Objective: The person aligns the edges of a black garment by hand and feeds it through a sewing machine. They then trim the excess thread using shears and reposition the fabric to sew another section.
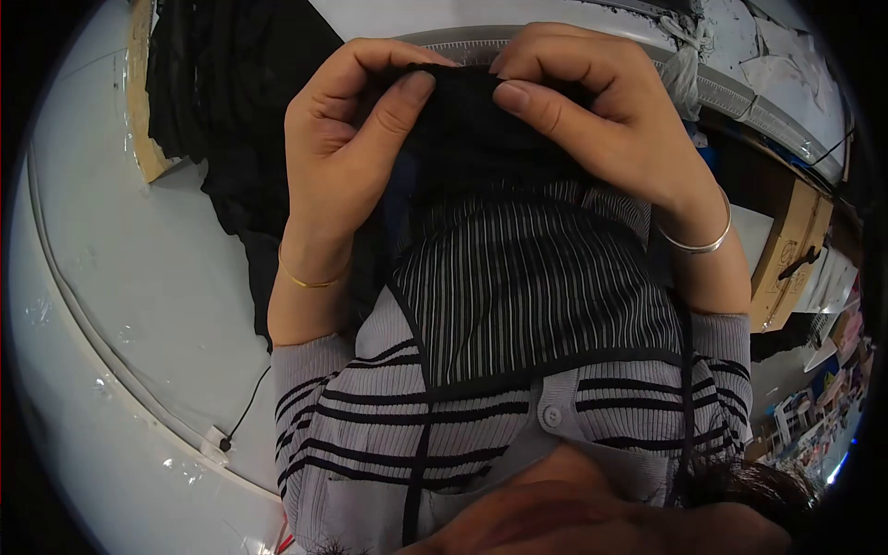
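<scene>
A piece of black fabric [462,120] is stretched between my two hands, near the top of the view. My left hand [347,125] pinches its upper left edge between thumb and fingers. At the upper right edge, the thumb and bent fingers of my right hand [592,102] close on the same cloth. Only a short span of its edge shows between the two thumbs. The fabric hangs down in front of a pinstriped apron [546,287] that I wear. Fingertips behind the cloth are hidden.
More black cloth [240,83] lies in a heap at the left, over a wooden edge [139,102]. A curved metal ruler strip [740,102] runs along the table behind my hands. A cardboard box [791,250] stands at the right. A plug with a cord [222,442] is at lower left.
</scene>
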Action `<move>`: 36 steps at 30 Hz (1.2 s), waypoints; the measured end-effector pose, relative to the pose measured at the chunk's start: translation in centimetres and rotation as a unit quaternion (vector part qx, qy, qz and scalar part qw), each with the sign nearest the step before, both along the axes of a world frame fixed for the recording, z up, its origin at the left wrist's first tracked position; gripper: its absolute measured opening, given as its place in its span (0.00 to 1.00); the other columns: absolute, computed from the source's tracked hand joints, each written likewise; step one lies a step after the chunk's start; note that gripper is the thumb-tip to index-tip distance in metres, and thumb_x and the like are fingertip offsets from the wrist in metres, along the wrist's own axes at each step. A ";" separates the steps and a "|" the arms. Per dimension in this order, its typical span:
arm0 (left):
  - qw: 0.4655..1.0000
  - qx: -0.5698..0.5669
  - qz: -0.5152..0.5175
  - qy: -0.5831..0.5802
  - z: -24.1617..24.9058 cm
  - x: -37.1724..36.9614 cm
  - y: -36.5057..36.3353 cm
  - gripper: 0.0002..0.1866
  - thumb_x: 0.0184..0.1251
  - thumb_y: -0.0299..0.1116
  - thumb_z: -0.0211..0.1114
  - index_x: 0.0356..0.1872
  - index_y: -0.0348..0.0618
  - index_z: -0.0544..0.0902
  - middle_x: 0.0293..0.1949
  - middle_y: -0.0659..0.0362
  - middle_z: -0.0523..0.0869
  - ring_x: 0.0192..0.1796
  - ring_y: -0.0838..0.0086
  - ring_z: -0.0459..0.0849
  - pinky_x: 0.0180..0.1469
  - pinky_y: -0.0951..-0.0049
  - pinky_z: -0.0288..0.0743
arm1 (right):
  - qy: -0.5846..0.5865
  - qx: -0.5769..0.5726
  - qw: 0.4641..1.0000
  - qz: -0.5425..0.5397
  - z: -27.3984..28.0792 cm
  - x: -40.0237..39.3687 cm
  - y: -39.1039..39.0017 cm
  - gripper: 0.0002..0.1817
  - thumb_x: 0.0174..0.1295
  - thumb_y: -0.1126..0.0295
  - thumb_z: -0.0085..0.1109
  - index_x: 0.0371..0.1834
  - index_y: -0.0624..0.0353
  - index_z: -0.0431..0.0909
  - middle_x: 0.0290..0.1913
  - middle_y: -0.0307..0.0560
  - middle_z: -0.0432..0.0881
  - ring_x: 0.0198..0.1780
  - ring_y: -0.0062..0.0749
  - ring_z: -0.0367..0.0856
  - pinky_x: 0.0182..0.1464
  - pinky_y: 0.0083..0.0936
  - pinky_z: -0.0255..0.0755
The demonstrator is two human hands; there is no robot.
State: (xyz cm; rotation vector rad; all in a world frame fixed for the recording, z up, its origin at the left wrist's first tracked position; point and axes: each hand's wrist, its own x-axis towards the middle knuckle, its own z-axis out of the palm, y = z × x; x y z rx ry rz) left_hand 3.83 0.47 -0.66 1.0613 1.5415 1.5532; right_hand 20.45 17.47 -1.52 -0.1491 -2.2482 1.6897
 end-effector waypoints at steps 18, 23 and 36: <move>0.931 0.038 -0.059 0.357 6.1 -6.6 12.8 0.02 0.73 0.22 0.66 0.42 0.36 0.86 0.39 0.63 0.88 0.40 0.81 0.85 0.48 0.82 0.78 | 0.053 -0.138 0.946 -0.288 1.4 -2.5 1.4 0.10 0.72 0.67 0.66 0.45 0.65 0.84 0.39 0.35 0.86 0.40 0.13 0.79 0.44 0.12 0.72; 0.869 0.056 -0.058 0.489 6.6 -4.6 15.5 0.03 0.71 0.23 0.68 0.42 0.37 0.87 0.39 0.61 0.89 0.40 0.77 0.86 0.48 0.81 0.78 | 0.045 -0.192 0.914 -0.354 -0.1 -2.4 2.2 0.11 0.69 0.67 0.67 0.43 0.66 0.85 0.28 0.34 0.82 0.30 0.12 0.75 0.35 0.14 0.70; 0.744 0.082 0.019 0.663 2.9 0.4 12.6 0.23 0.66 0.39 0.74 0.60 0.42 0.85 0.55 0.53 0.85 0.52 0.61 0.86 0.53 0.67 0.81 | 0.063 -0.255 0.901 -0.347 -0.6 -0.7 1.1 0.07 0.72 0.71 0.65 0.44 0.66 0.82 0.33 0.34 0.84 0.35 0.11 0.77 0.38 0.12 0.71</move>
